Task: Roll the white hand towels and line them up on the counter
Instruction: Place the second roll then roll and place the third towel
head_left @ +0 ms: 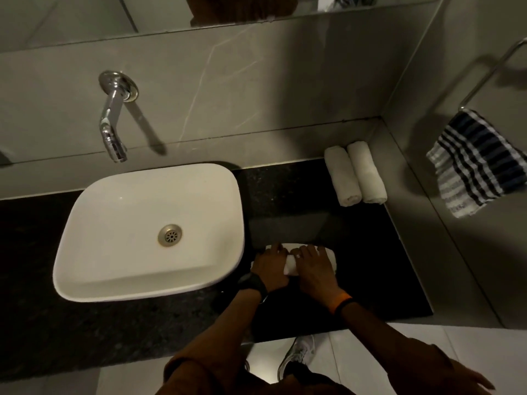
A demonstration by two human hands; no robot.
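On the speckled black stone bench (288, 195), the left hand (271, 267) and right hand (315, 269) press flat, fingers curled over a soft white terry hand towel (291, 265) — part-rolled. At two o'clock lie two finished white towel rolls (355, 173), touching. The glossy white rounded-square basin (148, 232) holds only its steel drain.

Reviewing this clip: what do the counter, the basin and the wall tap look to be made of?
The counter looks like polished dark stone, perhaps granite: fine speckle and a faint sheen. The basin looks like glazed white ceramic: smooth, glossy, rounded rim, though a cast resin cannot be ruled out. The wall tap looks like chrome-plated metal: mirror-bright highlights along its spout.
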